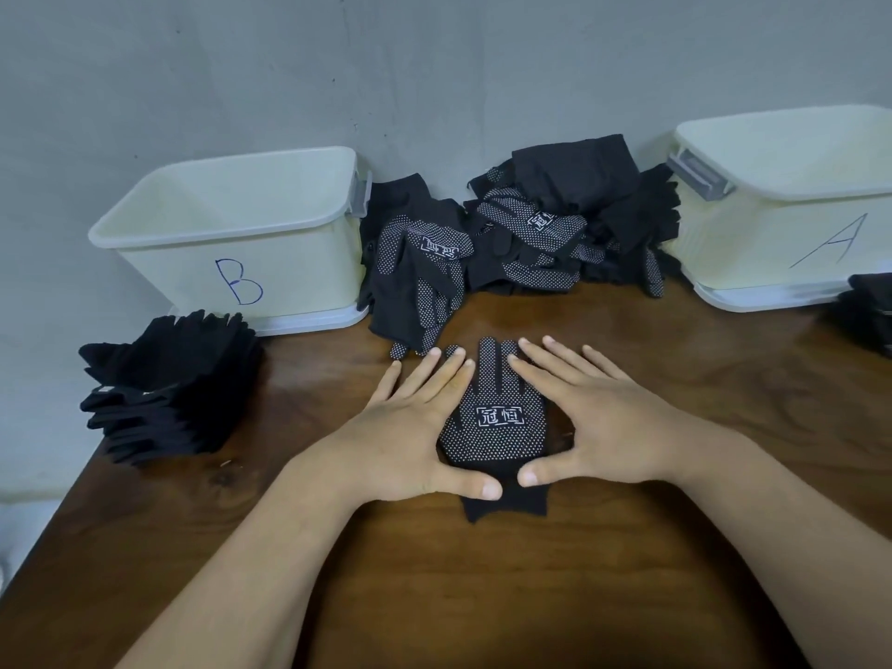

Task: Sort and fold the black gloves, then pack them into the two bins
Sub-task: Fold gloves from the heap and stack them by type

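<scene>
Your left hand point(410, 427) lies flat with fingers spread, pressing the left edge of one glove point(497, 427) on the table point(482, 596). Your right hand point(598, 417) mirrors it on the glove's right edge, fingers also straight and spread. The two thumb tips nearly meet over the cuff. That one glove lies dotted side up, with a white printed mark on its palm, its fingers pointing towards the wall and its cuff towards you.

Sweeping from your left, you have one stack point(164, 403) of plain black gloves at the table's left edge, just in front of bin B point(159, 268). Between the two bins sits a loose heap point(531, 229) of dotted and plain gloves against the wall; you cannot count them, as they overlap. Bin A point(753, 243) stands to the right of the heap. A second dark stack point(869, 316) shows at the far right edge, partly cut off. That makes two bins, two stacks, one heap and one glove under your hands.
</scene>
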